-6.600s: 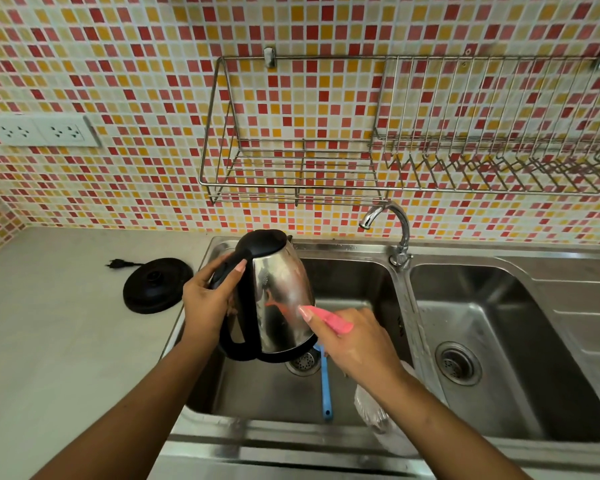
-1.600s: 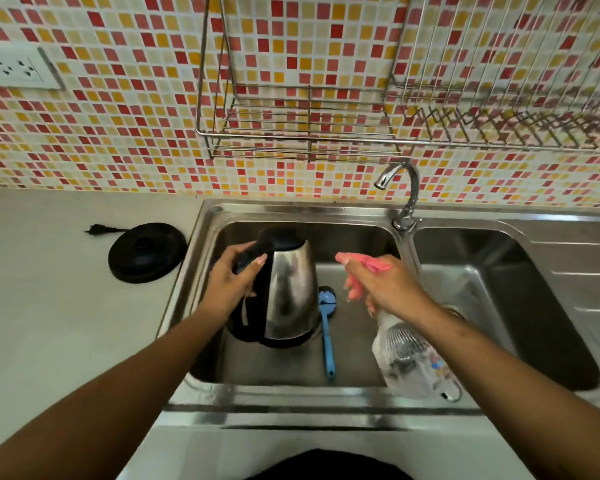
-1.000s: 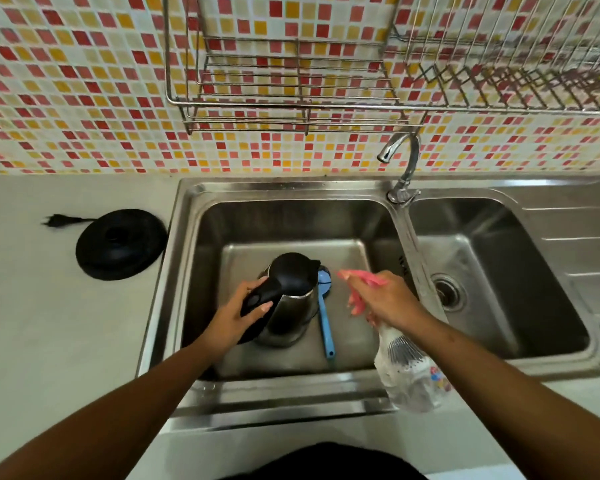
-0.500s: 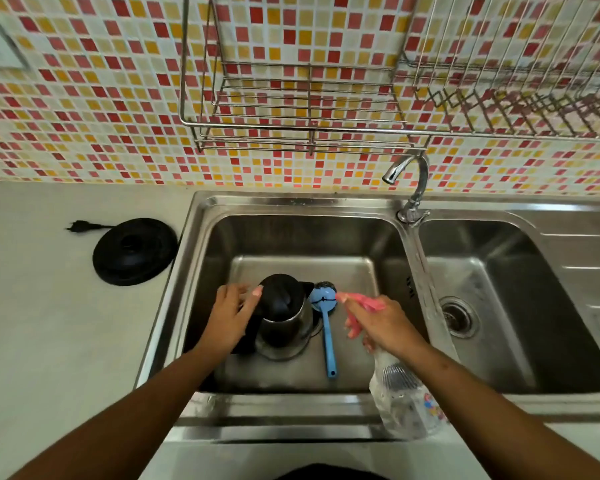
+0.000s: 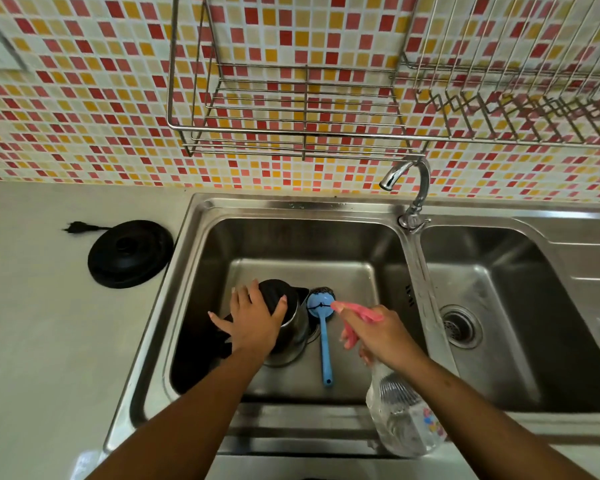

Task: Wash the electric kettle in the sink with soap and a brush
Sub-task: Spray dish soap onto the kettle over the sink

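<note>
Head view: left hand (image 5: 253, 320) flat on kettle (image 5: 297, 327); right hand (image 5: 378, 336) grips bottle (image 5: 402, 420); brush (image 5: 324, 337) between them, handle toward person.

L hand (image 5: 253, 323) on kettle (image 5: 294, 325), R hand (image 5: 378, 337) holds sprayer (image 5: 402, 420).

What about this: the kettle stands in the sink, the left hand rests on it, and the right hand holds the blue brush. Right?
Nearly. In the head view the right hand holds a spray bottle, not the blue brush; that lies in the sink beside the kettle. The left hand does rest on the kettle.
</note>
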Demonstrator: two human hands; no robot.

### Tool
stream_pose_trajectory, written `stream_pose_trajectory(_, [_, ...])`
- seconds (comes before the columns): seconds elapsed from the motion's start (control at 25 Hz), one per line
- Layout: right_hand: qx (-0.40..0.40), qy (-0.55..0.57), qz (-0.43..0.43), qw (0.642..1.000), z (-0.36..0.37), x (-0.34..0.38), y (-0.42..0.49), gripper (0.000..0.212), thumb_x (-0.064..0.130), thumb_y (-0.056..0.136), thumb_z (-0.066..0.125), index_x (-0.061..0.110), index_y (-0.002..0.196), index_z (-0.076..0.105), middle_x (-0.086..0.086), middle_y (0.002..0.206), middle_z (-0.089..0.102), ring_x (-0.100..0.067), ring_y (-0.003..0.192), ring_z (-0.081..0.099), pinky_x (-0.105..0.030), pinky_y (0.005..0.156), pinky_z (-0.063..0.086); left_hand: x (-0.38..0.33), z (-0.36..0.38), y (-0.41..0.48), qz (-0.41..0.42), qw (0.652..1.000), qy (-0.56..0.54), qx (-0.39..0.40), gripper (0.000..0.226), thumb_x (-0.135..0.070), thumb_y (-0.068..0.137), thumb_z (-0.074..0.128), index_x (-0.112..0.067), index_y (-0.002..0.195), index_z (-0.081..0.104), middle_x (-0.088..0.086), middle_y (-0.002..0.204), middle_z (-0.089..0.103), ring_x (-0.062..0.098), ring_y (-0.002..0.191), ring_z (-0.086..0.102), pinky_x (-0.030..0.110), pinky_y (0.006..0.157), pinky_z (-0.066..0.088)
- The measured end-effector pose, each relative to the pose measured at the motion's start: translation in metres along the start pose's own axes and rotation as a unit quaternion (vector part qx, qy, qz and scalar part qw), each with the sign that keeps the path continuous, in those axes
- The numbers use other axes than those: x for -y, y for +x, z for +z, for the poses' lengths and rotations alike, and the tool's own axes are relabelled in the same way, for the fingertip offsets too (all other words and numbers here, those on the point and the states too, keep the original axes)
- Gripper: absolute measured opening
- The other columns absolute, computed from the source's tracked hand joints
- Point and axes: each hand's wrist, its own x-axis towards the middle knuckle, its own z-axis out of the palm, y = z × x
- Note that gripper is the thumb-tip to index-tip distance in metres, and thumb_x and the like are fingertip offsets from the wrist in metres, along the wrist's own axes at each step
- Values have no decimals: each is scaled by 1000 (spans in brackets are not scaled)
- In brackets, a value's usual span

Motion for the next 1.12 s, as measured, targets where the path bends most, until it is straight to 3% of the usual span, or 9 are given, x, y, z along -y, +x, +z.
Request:
stream_pose_trajectory(0.12, [5,-6,-12,1000,-4,-2,0,36,52,89,56,22,76,72,-12,71,73,-14,42,55,-30,52,55,6,-10,-7,14,988,-153,12,65,-54,96,39,-27,153,22,-1,157,31,21,147,20,56,116,-9])
stream_pose_trajectory(0.2, [4,-13,-12,1000,-6,0,2,45,54,88,56,14,78,73,-9,69,73,-15,43,55,-31,53,55,19,-17,-16,16,951,-309,19,58,-47,100,36,-32,154,19,-3,158,29,22,150,7,43,119,-10])
stream_pose_trajectory(0.4, [5,14,-28,999,-2,8,6,28,47,91,57,25,94,74,-14,72,73,-8,43,56,-27,49,51,52,-21,-47,-115,868,-478,-65,47,-33,105,29,-19,149,37,7,152,41,24,140,36,37,117,26])
stream_pose_trajectory(0.56, [18,26,-29,999,6,13,8,31,46,90,59,20,87,76,-18,73,72,-25,50,55,-30,49,49,45,-15,-59,-259,769,-579,-79,41,-15,103,36,-10,144,42,9,136,52,26,121,49,30,101,34])
stream_pose_trajectory(0.68, [25,29,-43,998,9,18,8,21,43,91,59,30,83,73,-19,75,72,-23,47,52,-29,47,48,36,-6,-67,-287,734,-612,-55,62,13,88,44,-12,144,36,13,120,59,27,101,56,33,87,43])
stream_pose_trajectory(0.8, [32,23,-42,998,9,19,10,22,43,91,59,28,92,74,-20,76,72,-18,43,50,-27,45,47,28,-2,-55,-321,646,-692,32,81,-4,79,74,-24,145,32,11,122,61,28,112,59,40,95,46])
stream_pose_trajectory(0.88, [34,18,-44,998,9,19,12,25,42,91,59,24,93,76,-21,75,71,-17,41,49,-27,44,46,22,-3,-38,-348,588,-721,113,81,-35,67,86,-18,137,50,9,119,64,25,107,60,40,94,47])
stream_pose_trajectory(0.96, [36,-3,-56,998,9,18,12,24,44,91,59,27,86,76,-19,73,71,-18,40,50,-27,45,47,16,-5,-27,-352,589,-711,152,68,-50,75,75,-13,130,58,11,128,61,26,112,58,43,94,48])
stream_pose_trajectory(1.12, [55,-101,-96,989,12,16,16,37,49,91,54,53,56,64,-4,53,64,-20,36,55,-23,52,49,16,-6,-14,-372,649,-644,160,75,-52,77,73,-14,137,49,13,143,47,35,130,46,55,92,49])
